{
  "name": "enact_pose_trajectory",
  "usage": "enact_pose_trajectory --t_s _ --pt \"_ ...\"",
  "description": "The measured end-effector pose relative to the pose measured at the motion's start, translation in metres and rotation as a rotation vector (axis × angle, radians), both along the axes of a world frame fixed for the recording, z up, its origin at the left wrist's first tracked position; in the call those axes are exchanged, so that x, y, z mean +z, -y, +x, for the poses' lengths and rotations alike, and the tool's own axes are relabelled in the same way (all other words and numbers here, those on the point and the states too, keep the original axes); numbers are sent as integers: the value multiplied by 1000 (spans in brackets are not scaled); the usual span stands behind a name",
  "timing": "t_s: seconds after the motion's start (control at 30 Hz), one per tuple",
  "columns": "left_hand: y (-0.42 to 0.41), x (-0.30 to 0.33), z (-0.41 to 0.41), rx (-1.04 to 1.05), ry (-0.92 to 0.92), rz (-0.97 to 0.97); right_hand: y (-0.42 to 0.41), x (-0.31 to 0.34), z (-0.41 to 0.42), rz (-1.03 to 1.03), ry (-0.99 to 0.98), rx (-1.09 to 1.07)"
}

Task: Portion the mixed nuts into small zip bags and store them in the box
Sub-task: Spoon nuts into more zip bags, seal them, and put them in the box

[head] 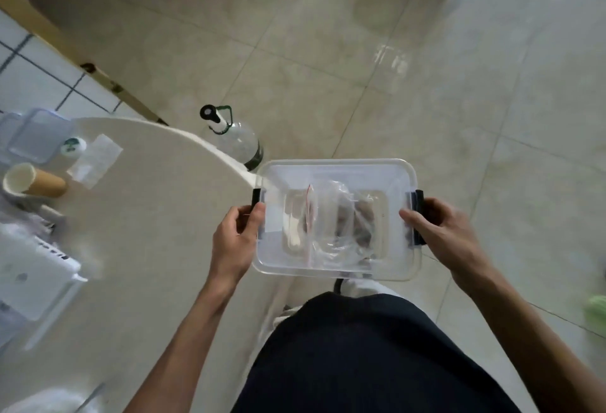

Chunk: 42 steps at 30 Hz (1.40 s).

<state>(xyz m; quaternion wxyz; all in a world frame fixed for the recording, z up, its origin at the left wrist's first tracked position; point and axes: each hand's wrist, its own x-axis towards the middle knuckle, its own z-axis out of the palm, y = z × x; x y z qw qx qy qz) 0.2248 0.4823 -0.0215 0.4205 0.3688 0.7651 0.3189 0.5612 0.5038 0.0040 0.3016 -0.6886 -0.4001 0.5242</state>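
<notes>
A clear plastic box with its lid on and black side clips is held in the air beside the round table, above the floor. Inside it lie small zip bags with brown nuts; one bag has a red zip line. My left hand grips the box's left end, fingers curled by the left clip. My right hand grips the right end, with the thumb on the lid and the fingers round the right clip.
The white round table at left carries a second clear box, a cardboard tube, a small jar, loose zip bags and a white basket. A large water bottle stands on the tiled floor behind the table.
</notes>
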Motion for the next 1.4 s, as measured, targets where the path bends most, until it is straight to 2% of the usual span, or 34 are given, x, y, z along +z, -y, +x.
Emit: enact_pose_trajectory --t_s 0.23,0.43,0.77,1.0,1.17,1.4 --pt "-112 -5 119 -224 53 -43 -34 2 112 15 22 -213" --pt "-193 -7 206 -462 68 -76 -41 -6 177 -7 2 -447" --pt "-345 -19 350 -914 79 -123 -74 -18 247 -55 72 -849" --pt "-455 -12 471 -1379 12 -124 -105 -8 259 -56 81 -1211" --pt "-484 -14 562 -1657 -19 -122 -110 -7 259 -119 101 -1467" --pt "-460 -28 680 -1925 -56 -149 -88 -15 284 -153 110 -1761"
